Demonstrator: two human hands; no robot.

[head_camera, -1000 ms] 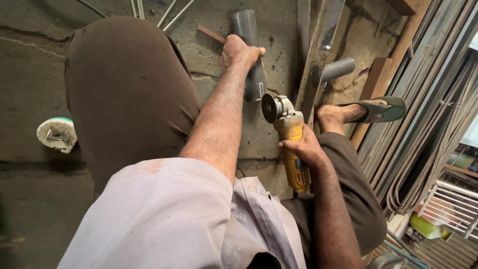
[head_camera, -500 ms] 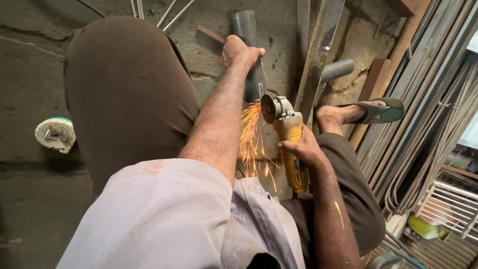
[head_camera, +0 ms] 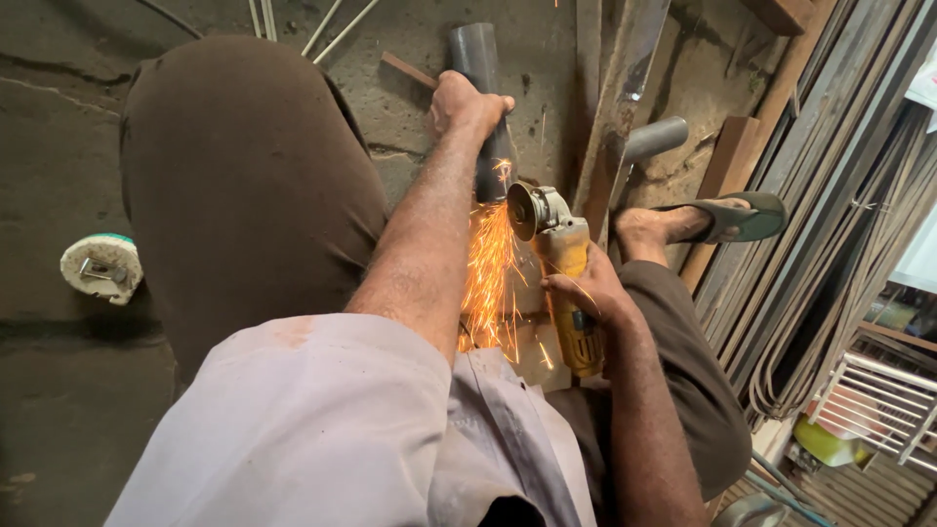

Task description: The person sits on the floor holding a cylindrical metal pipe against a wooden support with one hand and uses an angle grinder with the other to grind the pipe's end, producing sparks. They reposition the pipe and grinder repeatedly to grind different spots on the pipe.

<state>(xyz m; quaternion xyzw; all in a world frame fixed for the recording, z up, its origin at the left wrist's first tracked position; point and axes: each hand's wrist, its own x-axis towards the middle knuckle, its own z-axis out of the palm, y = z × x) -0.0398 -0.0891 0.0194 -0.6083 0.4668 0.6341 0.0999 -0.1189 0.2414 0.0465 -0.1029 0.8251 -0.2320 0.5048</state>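
Observation:
A dark grey metal pipe [head_camera: 475, 59] lies on the concrete floor, running away from me. My left hand [head_camera: 467, 102] grips it near the middle. My right hand [head_camera: 586, 293] holds a yellow angle grinder [head_camera: 561, 259] by its body. The grinder's disc [head_camera: 519, 210] touches the pipe just below my left hand. Orange sparks [head_camera: 488, 273] spray down toward my lap. My bent left knee in brown trousers [head_camera: 249, 185] fills the left middle, and my foot in a green sandal [head_camera: 727, 220] rests to the right.
A second short grey pipe [head_camera: 654, 139] and a long flat metal bar [head_camera: 625, 88] lie right of the grinder. Long steel strips and rods [head_camera: 839, 224] lean along the right side. A white roll of tape [head_camera: 101, 266] sits on the floor at left. Thin rods [head_camera: 332, 24] lie at the top.
One second ago the grinder threw no sparks. Sparks began half a second ago and now spray more thickly downward. Both hands stay in place.

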